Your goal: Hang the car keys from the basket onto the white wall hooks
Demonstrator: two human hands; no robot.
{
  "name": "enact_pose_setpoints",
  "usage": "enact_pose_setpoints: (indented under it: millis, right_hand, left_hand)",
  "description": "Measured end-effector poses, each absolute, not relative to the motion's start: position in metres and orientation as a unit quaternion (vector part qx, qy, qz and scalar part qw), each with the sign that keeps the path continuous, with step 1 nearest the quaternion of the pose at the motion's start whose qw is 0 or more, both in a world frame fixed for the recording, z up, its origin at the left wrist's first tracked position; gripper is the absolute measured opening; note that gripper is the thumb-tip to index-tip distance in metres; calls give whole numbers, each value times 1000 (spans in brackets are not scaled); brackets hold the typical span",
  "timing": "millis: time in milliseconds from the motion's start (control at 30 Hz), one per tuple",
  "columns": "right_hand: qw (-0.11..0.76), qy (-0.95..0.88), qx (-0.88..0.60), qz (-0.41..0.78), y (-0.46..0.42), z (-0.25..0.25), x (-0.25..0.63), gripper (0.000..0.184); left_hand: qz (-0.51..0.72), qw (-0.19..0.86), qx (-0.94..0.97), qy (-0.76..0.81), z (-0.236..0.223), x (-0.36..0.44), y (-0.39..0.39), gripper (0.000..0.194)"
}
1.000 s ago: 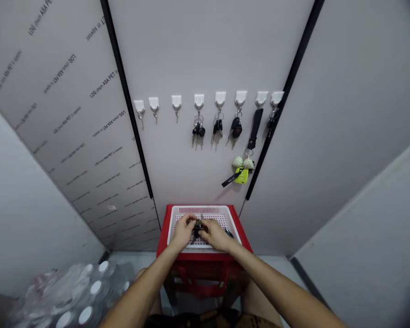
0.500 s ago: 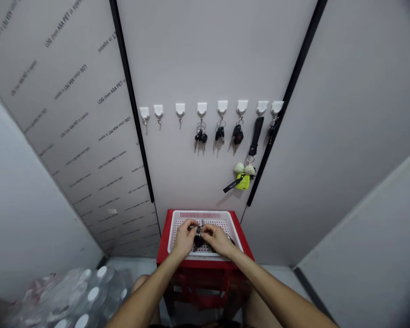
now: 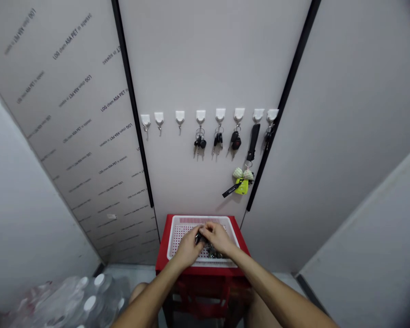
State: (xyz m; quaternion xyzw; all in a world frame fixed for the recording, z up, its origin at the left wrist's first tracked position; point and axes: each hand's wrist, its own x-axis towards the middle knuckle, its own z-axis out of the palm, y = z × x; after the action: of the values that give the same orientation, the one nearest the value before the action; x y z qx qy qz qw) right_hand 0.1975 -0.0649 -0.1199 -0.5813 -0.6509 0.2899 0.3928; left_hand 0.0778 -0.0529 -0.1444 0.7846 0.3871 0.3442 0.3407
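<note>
Over a white plastic basket, my left hand is closed around a bunch of keys with a dark key head showing. The fingers of my right hand pinch at the top of the same bunch, close against the left fingertips; the exact part they grip is partly hidden. More keys lie in the basket below my right hand. On the wall in front is a row of white hooks. Key bunches hang from several of them, and the three leftmost hooks carry nothing.
The basket rests on a red stool. A black strap with a yellow-green key pouch hangs at the right of the row. Plastic-wrapped bottles stand on the floor at left. Walls close in on both sides.
The keys in my hands have turned and are now more covered by my fingers. Both hands have drawn closer together. The view has tilted slightly, so the hooks appear lower.
</note>
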Motion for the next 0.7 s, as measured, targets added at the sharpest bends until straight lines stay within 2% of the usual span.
enact_pose_setpoints:
  millis: [100, 200, 267, 433, 567, 700]
  right_hand:
    - [396, -641, -585, 300, -64, -120, 198, 23]
    - [420, -628, -606, 248, -65, -117, 197, 22]
    - [419, -632, -619, 207, -67, -115, 196, 21]
    - [321, -675, -640, 177, -69, -115, 190, 19]
    - [326, -662, -667, 101, -72, -114, 184, 18]
    - [302, -686, -651, 124, -75, -115, 181, 16]
  left_hand:
    - [318, 372, 783, 384, -145, 77, -51, 31]
    - [333, 342, 774, 417, -148, 78, -50, 26]
    - [351, 309, 766, 442, -151, 78, -49, 27]
    - [344, 260, 766, 477, -156, 80, -51, 38]
    - [338, 247, 762, 494, -152, 81, -54, 41]
    - [336, 254, 754, 504, -149, 80, -55, 39]
